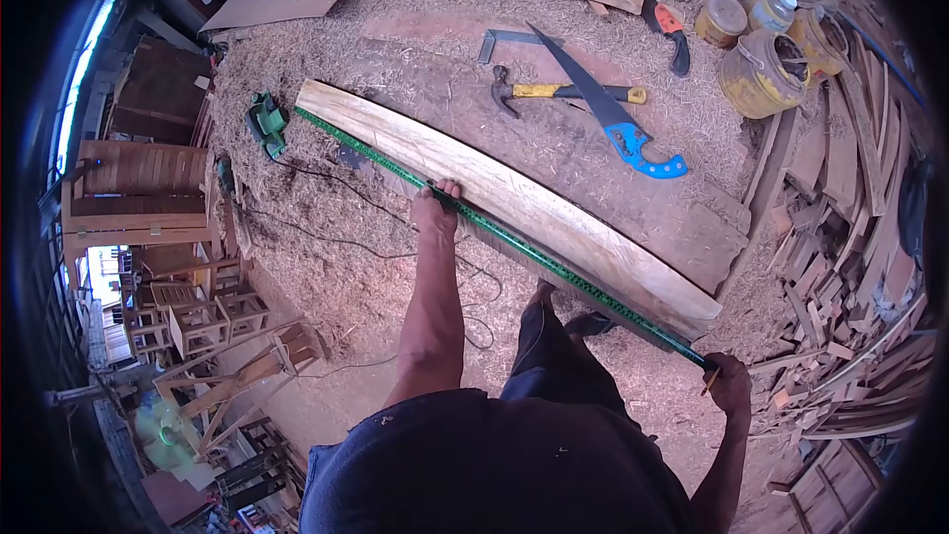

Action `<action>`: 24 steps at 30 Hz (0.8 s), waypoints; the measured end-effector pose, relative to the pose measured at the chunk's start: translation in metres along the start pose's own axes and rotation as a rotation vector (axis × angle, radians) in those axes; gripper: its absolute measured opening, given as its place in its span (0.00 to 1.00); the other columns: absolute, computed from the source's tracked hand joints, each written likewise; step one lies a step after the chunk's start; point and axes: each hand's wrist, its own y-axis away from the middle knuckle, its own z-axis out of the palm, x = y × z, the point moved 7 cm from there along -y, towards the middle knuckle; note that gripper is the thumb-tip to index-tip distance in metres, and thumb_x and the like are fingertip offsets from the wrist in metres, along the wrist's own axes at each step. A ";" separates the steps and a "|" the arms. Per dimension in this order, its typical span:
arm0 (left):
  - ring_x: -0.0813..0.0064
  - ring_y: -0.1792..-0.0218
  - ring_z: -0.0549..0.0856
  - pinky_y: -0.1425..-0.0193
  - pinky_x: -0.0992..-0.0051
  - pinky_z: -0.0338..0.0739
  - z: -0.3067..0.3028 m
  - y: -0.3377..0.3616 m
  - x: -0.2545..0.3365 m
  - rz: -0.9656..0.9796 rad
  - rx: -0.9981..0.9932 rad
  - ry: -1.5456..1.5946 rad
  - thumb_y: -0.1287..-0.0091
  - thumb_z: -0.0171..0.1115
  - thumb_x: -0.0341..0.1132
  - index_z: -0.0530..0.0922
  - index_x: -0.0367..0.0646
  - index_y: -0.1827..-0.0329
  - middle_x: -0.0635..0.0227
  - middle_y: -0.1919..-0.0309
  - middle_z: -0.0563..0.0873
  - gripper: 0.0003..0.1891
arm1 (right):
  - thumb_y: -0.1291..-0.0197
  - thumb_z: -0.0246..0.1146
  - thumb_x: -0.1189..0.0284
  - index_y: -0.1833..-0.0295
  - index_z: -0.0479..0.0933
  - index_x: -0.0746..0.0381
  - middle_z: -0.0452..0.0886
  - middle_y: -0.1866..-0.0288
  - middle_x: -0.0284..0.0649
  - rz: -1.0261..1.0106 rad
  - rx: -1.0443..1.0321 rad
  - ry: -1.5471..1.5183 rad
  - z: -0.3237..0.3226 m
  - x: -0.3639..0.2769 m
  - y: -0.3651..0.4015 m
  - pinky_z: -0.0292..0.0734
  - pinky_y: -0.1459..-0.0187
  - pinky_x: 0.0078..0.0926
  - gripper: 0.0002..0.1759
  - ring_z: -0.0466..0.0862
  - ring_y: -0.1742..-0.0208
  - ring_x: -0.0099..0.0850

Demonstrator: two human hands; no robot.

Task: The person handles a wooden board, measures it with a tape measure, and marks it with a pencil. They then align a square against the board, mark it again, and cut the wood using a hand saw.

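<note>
A long pale wooden board (514, 193) lies diagonally before me. Along its near edge runs a long green ruler (549, 261) with dark markings. My left hand (436, 206) is closed around the ruler near its middle, fingertips over the board's edge. At the ruler's lower right end, past the board, my right hand (730, 382) grips it. A thin yellow stick, perhaps a pencil (710, 382), pokes out of that hand. Beyond the board lie a claw hammer (559, 92) with a yellow and black handle and a blue-handled handsaw (613, 109).
A metal square (514, 40) and a red-and-black-handled saw (666, 25) lie farther back. A green power tool (267, 126) sits in the shavings, with a cord at left. Paint-stained buckets (761, 74) and piled wood offcuts (825, 282) line the right. Stools (203, 321) stand left.
</note>
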 end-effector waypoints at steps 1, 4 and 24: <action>0.55 0.57 0.88 0.52 0.55 0.94 0.001 0.004 0.000 0.007 0.007 -0.001 0.07 0.34 0.42 0.67 0.38 0.36 0.51 0.51 0.82 0.17 | 0.43 0.73 0.72 0.52 0.90 0.53 0.90 0.63 0.46 0.005 -0.001 0.009 0.001 0.000 -0.001 0.84 0.53 0.50 0.12 0.90 0.58 0.50; 0.54 0.57 0.87 0.53 0.55 0.93 -0.004 0.000 0.002 -0.003 -0.022 0.029 0.07 0.33 0.42 0.66 0.38 0.37 0.51 0.52 0.82 0.17 | 0.43 0.73 0.72 0.52 0.90 0.53 0.90 0.63 0.46 0.011 -0.006 0.027 0.006 0.001 0.003 0.84 0.53 0.50 0.12 0.90 0.59 0.50; 0.55 0.58 0.87 0.54 0.57 0.93 0.003 -0.001 0.007 -0.009 -0.049 0.047 0.07 0.31 0.45 0.66 0.36 0.36 0.52 0.52 0.80 0.20 | 0.44 0.74 0.74 0.48 0.90 0.57 0.91 0.59 0.47 -0.011 -0.017 0.014 0.018 -0.002 0.005 0.86 0.51 0.49 0.17 0.91 0.56 0.51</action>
